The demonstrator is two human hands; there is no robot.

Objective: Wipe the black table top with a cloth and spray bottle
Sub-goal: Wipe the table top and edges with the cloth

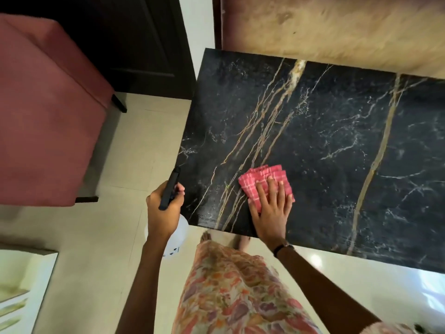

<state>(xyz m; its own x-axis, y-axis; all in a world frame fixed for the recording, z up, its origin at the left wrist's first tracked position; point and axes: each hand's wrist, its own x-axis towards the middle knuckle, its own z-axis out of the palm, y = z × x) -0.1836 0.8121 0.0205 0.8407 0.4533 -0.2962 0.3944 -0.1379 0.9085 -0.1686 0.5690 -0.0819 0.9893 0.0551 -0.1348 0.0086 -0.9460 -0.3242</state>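
Note:
The black marble table top [337, 131] with gold and white veins fills the middle and right of the view. A folded pink checked cloth [262, 178] lies flat near the table's front left corner. My right hand [271, 208] presses on the cloth with fingers spread flat. My left hand [163, 208] hovers just off the table's left edge and grips a spray bottle [179, 235] by its black trigger head; the white body hangs below the hand, mostly hidden.
A pink upholstered seat [48, 112] stands to the left on the pale tiled floor [103, 237]. A dark door [134, 39] is behind it. A tan wall [337, 27] runs along the table's far edge. My floral dress and bare feet are below.

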